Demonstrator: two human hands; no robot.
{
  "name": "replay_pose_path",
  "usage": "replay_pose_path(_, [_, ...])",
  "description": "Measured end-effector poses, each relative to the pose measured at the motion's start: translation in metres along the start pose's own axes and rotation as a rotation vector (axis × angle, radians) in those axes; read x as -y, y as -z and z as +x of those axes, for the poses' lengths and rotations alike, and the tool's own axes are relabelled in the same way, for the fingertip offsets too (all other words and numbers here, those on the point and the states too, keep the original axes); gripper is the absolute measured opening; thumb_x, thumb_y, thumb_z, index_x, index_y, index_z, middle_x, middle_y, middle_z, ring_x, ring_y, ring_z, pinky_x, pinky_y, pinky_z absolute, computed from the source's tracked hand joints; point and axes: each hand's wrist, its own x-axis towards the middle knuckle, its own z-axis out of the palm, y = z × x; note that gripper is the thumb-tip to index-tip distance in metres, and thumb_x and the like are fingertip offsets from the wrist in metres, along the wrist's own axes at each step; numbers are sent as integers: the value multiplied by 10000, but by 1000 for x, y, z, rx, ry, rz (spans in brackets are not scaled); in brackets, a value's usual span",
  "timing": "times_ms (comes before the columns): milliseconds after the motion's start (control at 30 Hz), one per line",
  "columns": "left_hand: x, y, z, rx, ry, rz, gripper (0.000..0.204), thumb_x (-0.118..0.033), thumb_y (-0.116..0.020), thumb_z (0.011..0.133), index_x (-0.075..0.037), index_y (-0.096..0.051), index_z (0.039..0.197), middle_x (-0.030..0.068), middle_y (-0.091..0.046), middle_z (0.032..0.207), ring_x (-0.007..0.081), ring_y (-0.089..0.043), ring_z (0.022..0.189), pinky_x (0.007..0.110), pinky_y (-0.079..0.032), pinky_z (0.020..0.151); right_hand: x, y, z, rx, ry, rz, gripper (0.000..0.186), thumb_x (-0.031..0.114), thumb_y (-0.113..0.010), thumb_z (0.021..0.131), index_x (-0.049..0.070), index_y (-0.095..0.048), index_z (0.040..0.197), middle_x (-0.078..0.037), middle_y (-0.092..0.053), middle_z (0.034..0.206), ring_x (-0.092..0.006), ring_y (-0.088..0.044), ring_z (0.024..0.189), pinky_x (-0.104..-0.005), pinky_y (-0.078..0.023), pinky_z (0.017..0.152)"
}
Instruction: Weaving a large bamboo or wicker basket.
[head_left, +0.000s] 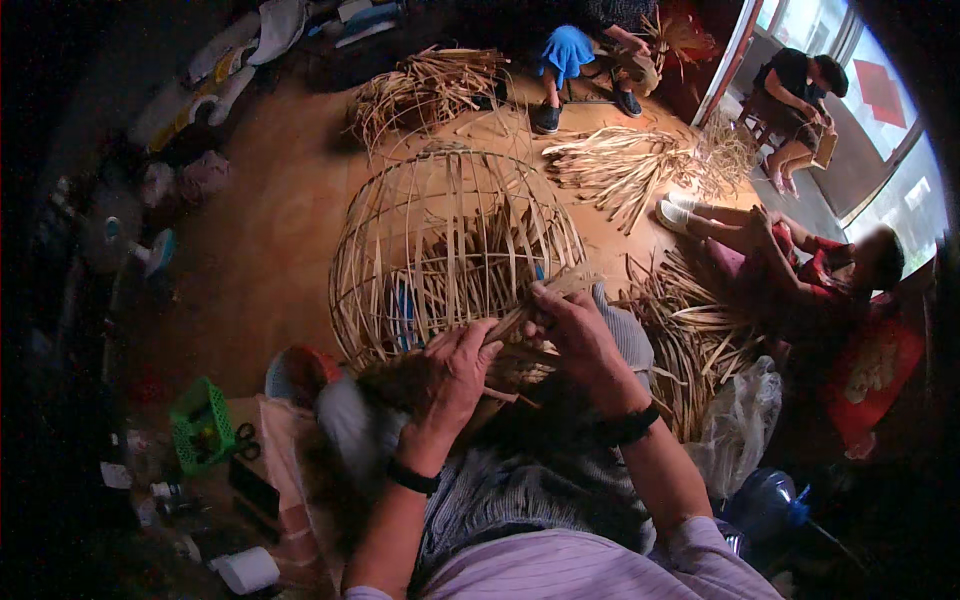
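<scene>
Left hand (455, 368) is gripping woven strips at the near rim of the bamboo basket frame (450, 245); right hand (572, 330), just beside it, is pinching a bamboo strip (562, 284). The frame is lying directly beyond both hands.

A brown floor (270, 250) carries everything. A round, open-woven basket frame (450, 240) stands on it in the middle. Heaps of loose strips lie around: one pile (425, 90) behind the frame, another (625, 165) to its right, a third (690, 340) nearer. A green basket (200, 425) and scissors (246, 440) sit at the left.
</scene>
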Motion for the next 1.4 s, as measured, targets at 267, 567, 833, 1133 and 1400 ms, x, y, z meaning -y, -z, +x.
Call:
replay_pose_path(267, [18,-20,-11,-148,-15,161,255,-159,-754,968,-75,-682,1197,194,-767,1041,412,-730,964,493,-565,851,26,-24,34,144,205,-637,285,287,-717,1050,9,-738,993,-43,-734,816,-141,-681,713,-301,-519,623])
replay_pose_path(567, [-1,-5,-7,-166,-162,247,165,-51,-676,928,-66,-655,1091,195,-727,960,408,-715,909,505,-561,815,10,-14,56,-11,453,-1203,156,168,-709,922,27,-767,953,-180,-716,789,-348,-723,739,-424,-552,663])
replay_pose_path(833, [-4,-12,0,-93,79,105,91,-45,-647,948,-54,-649,1038,201,-718,987,425,-701,911,524,-552,808,7,-25,55,58,582,-1378,169,176,-668,958,10,-697,973,-246,-704,835,-468,-708,848,-525,-528,694])
replay_pose_path(1133, [-17,-26,1,-223,242,-101,163,-135,-756,965,-62,-640,1052,166,-716,932,391,-682,871,502,-532,784,-30,7,46,-23,278,-606,224,178,-676,1021,123,-646,1236,-6,-654,1001,-147,-625,824,-412,-547,680])
replay_pose_path(1400, [4,-35,-3,-149,301,-6,242,-122,-760,968,-36,-563,1078,126,-645,958,281,-638,911,412,-526,843,-9,-28,4,-60,360,-412,428,-50,-723,961,19,-576,1357,-51,-688,1128,-108,-606,925,-270,-540,774])
